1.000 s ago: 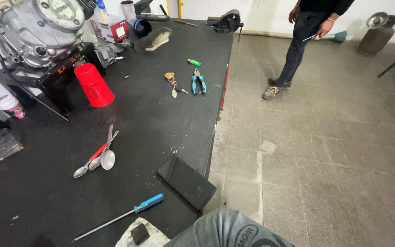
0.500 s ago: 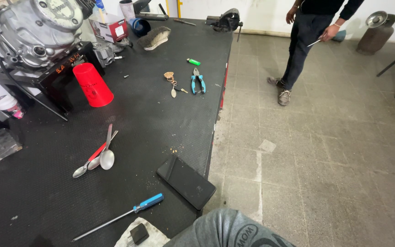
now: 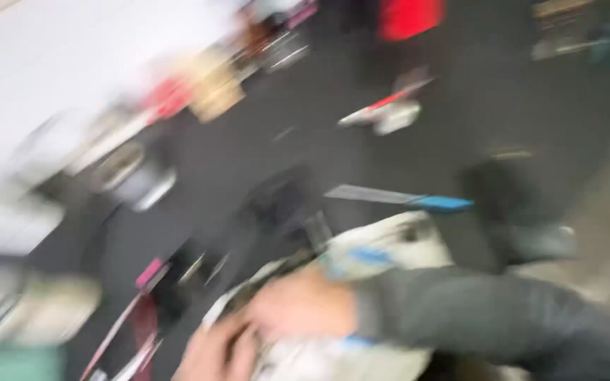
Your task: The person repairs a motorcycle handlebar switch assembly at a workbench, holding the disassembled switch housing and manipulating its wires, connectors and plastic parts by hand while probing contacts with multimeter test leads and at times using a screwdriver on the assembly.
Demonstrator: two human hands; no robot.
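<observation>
Work looks barely begun: through heavy blur the right hand [image 3: 298,307] rests on a white cloth [image 3: 383,247], its grip unreadable, blue-handled screwdriver [image 3: 418,201] just beyond, untouched.

I see a big dark mat [image 3: 460,127] across most of the blurry frame. A pale wall [image 3: 72,63] is upper left. Grey floor [image 3: 608,212] shows at right.

Your right hand [image 3: 298,307] rests on the cloth [image 3: 383,247] at the near mat [image 3: 248,141] edge; the screwdriver [image 3: 404,199] lies just behind it, the cup [image 3: 409,17] farther back.
</observation>
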